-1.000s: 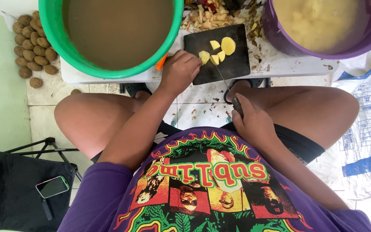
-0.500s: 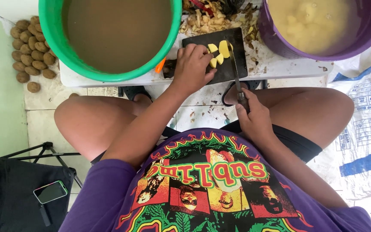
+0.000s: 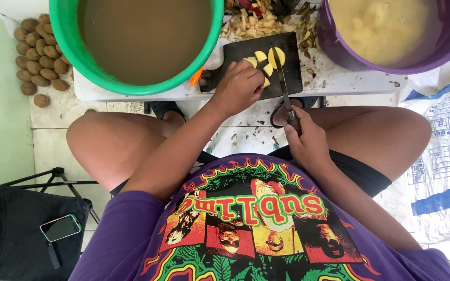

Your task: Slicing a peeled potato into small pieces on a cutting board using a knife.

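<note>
A black cutting board (image 3: 240, 51) lies on a low white table (image 3: 339, 78) and carries yellow potato pieces (image 3: 261, 56). My left hand (image 3: 238, 86) presses down on the pieces at the board's near edge. My right hand (image 3: 305, 138) is closed around the handle of a knife (image 3: 281, 73). Its blade reaches forward across the board, beside the potato pieces.
A green tub (image 3: 136, 44) of murky water stands at the left of the table. At the right is a purple bucket (image 3: 397, 34) with peeled potato in water. Peelings (image 3: 261, 21) are heaped behind the board. Whole potatoes (image 3: 40, 52) lie on the floor, a phone (image 3: 61, 227) on a black bag.
My left hand slid onto the potato pieces. My right hand brought the knife from near my knee forward until its blade lay across the board.
</note>
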